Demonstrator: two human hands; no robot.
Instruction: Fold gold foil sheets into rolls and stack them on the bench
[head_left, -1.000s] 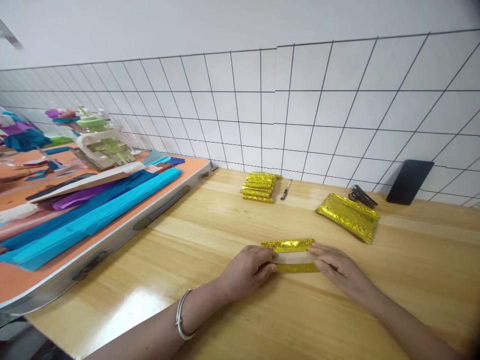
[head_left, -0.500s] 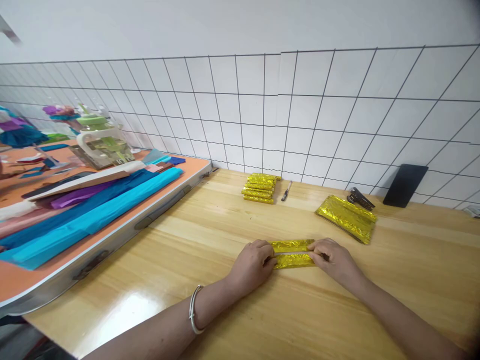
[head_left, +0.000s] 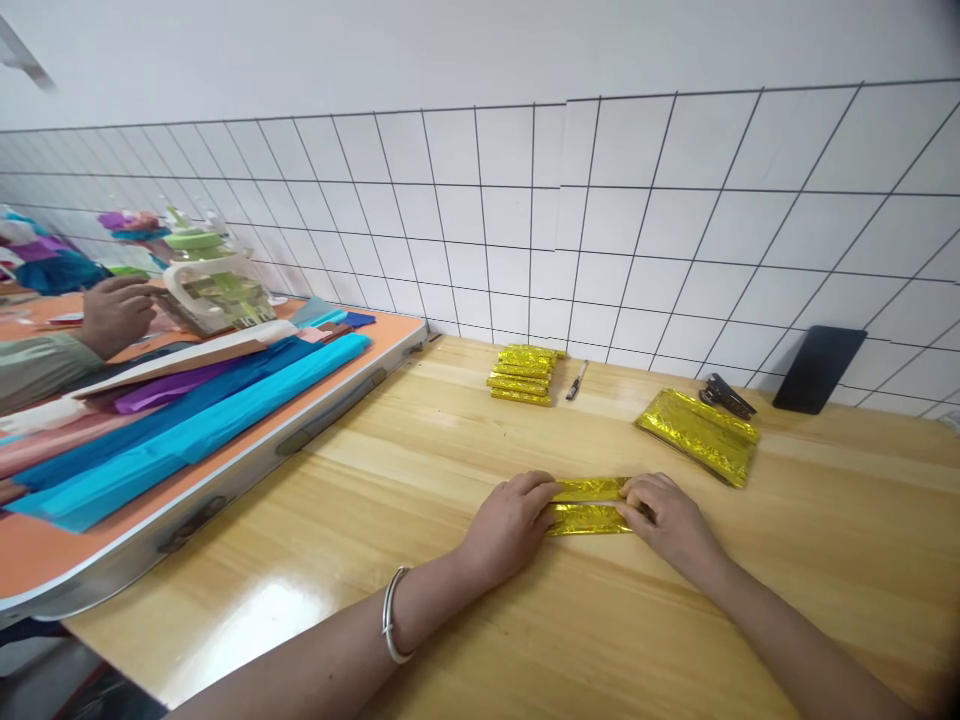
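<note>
A shiny gold foil sheet, folded in from two sides so that a narrow pale slit runs along its middle, lies flat on the wooden table. My left hand is closed over its left end, fingers pressed on the foil and the thumb hidden. At the right end, my right hand pinches the foil between thumb and curled fingers. Behind my hands lies a stack of flat gold foil sheets, with a dark stapler at its far edge. Several rolled or folded gold foil strips are piled near the wall.
A pen lies beside the pile. A black phone-like slab leans on the tiled wall. To the left, an orange table carries blue and purple paper and a green-lidded jug. Another person's hand is beside the jug.
My left hand's fingers have stretched a little further over the foil's end; my right hand keeps its pinch. Another person's hand and sleeve have come into view at the left.
</note>
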